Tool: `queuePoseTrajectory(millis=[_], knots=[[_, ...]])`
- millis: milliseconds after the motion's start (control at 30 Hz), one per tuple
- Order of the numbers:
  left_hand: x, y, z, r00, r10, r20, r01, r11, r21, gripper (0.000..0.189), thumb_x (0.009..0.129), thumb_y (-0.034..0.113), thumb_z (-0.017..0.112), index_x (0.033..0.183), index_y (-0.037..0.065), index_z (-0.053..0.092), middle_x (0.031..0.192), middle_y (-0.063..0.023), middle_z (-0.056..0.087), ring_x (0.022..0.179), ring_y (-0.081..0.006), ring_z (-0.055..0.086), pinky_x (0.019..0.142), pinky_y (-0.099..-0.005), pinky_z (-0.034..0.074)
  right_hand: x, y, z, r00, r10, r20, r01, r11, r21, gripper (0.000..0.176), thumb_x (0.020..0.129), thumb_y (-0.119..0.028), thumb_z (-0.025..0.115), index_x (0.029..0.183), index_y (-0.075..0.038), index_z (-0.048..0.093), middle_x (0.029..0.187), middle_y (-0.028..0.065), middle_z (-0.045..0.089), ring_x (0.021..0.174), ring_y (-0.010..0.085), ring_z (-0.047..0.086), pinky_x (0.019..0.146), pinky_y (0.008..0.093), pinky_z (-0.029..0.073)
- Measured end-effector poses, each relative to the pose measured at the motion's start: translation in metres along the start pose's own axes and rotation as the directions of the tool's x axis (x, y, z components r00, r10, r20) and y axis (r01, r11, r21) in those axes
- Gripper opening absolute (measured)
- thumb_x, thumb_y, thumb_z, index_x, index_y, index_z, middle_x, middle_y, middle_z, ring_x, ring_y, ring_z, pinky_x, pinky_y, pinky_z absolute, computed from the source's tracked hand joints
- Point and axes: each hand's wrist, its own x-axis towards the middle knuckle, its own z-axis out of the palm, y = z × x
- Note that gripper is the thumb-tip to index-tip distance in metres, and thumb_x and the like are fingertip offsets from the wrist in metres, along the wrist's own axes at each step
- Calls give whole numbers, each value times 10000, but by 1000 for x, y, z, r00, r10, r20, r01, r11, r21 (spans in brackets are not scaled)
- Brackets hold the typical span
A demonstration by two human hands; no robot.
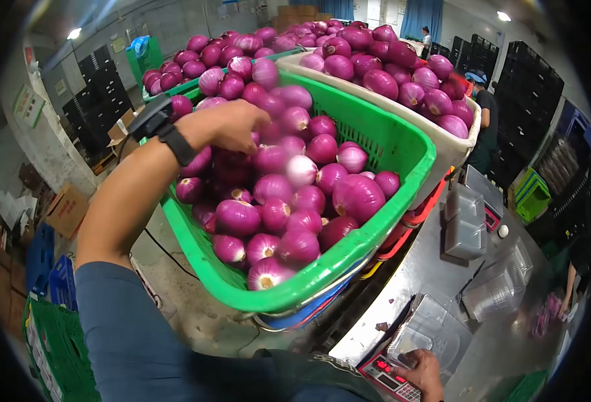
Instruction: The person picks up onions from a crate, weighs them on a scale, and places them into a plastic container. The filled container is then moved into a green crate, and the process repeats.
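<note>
My left hand (236,126) reaches into a green plastic basket (403,151) heaped with red onions (236,218). Its fingers are bent and closed among the onions near the far left part of the heap; what they hold is hidden. A watch-like black device is strapped on that wrist. Down at the lower right, my right hand (424,375) is closed over the keypad end of a digital scale (390,376) with lit red digits. Something small and dark shows at its fingertips, beside the clear plastic container (436,335) on the scale.
A white crate (376,100) piled with more onions stands behind the green basket. Clear plastic containers (466,224) and a stack of clear trays (496,285) occupy the metal table (436,268). A co-worker (484,114) stands behind; another person's hand (563,308) is at the right.
</note>
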Motion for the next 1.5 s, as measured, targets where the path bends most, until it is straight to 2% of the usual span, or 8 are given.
queuePoseTrajectory(millis=[233, 500, 733, 900, 1000, 1133, 1267, 1500], knots=[[35, 20, 46, 939, -48, 340, 15, 995, 98, 817, 677, 114, 791, 1424, 95, 459, 1139, -226, 679, 1093, -418, 652, 909, -500, 529, -12, -37, -52, 951, 211, -227, -160, 962, 223, 396, 650, -170, 894, 929, 33, 699, 840, 129, 697, 756, 222, 661, 690, 350, 535], [30, 16, 19, 992, -16, 128, 22, 999, -46, 716, 643, 262, 830, 1285, 53, 592, 1014, -202, 722, 947, -370, 703, 794, -472, 558, -3, -85, -115, 870, 82, -487, 26, 977, 212, 189, 780, -27, 777, 926, 20, 667, 806, 50, 647, 735, 129, 586, 707, 269, 485], [7, 60, -72, 959, 114, -261, -283, 492, -823, 407, 835, 359, 720, 1134, 85, 688, 927, -6, 693, 721, -50, 608, 574, -219, 469, 49, -164, -161, 676, -154, -720, 367, 918, 148, 579, 777, -18, 780, 1312, 20, 562, 1140, 76, 646, 882, 130, 589, 812, 275, 476], [7, 144, -100, 866, 353, -354, -490, 459, -741, 396, 824, 403, 728, 987, 42, 742, 843, -43, 696, 720, -116, 646, 623, -262, 491, 110, -282, -181, 363, -503, -784, 713, 692, -113, 1120, 723, -215, 895, 1614, -69, 232, 1572, 183, 422, 1168, 238, 606, 843, 302, 483], [-3, 177, -104, 900, 387, -201, -403, 562, -722, 541, 759, 506, 763, 942, -3, 759, 876, -128, 725, 779, -190, 677, 716, -308, 529, 125, -304, -179, 234, -565, -791, 769, 605, -205, 1034, 732, -86, 865, 1586, -73, 282, 1574, 150, 369, 1284, 276, 555, 1024, 389, 488], [9, 151, -107, 863, 470, -186, -493, 705, -510, 599, 797, 538, 752, 1017, -19, 755, 880, -161, 723, 807, -220, 682, 749, -364, 535, 124, -269, -164, 364, -338, -868, 837, 528, 146, 973, 669, -153, 889, 1498, -2, 403, 1433, 172, 497, 1264, 298, 584, 1052, 410, 519], [90, 47, -92, 829, 277, -485, -248, 961, 125, 564, 842, 533, 710, 1061, 16, 756, 984, -222, 735, 908, -375, 710, 802, -460, 551, 104, -209, -150, 649, -51, -759, 634, 587, 503, 1001, 720, -443, 827, 1499, 7, 389, 1352, 183, 539, 1018, 259, 684, 750, 316, 620], [158, -50, 7, 954, -247, -173, 265, 959, 95, 864, 769, 762, 671, 1125, -23, 723, 1156, -278, 701, 1096, -421, 672, 953, -469, 530, 29, -82, -107, 670, 375, -640, 513, 388, 765, 582, 927, -453, 610, 1315, -33, 504, 1061, 137, 665, 737, 191, 627, 577, 311, 477]])
